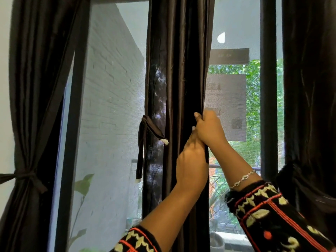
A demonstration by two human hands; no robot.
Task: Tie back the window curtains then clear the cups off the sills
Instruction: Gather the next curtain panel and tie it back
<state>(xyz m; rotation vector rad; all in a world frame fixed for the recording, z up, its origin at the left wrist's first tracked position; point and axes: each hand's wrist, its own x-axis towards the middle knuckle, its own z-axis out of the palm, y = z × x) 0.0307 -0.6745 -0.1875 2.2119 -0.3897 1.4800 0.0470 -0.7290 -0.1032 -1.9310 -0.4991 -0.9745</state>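
A dark brown middle curtain (pixel 178 73) hangs straight down in front of the window. My right hand (pixel 209 127) grips its right edge, fingers curled round the fabric. Just below, my left hand (pixel 191 160) reaches up against the same edge; its fingers are hidden behind the right hand and the cloth. A dark tie-back strap (pixel 147 131) with white ends hangs loose at this curtain's left side. The left curtain (pixel 34 106) is gathered by a knotted tie (pixel 27 176). A third dark curtain (pixel 309 88) hangs at the right. No cup or sill is in view.
Black window frame posts (pixel 268 88) stand left and right of the middle curtain. Through the mesh screen I see a white brick wall (pixel 112 88), green leaves, a railing and paper signs on the glass (pixel 227 106).
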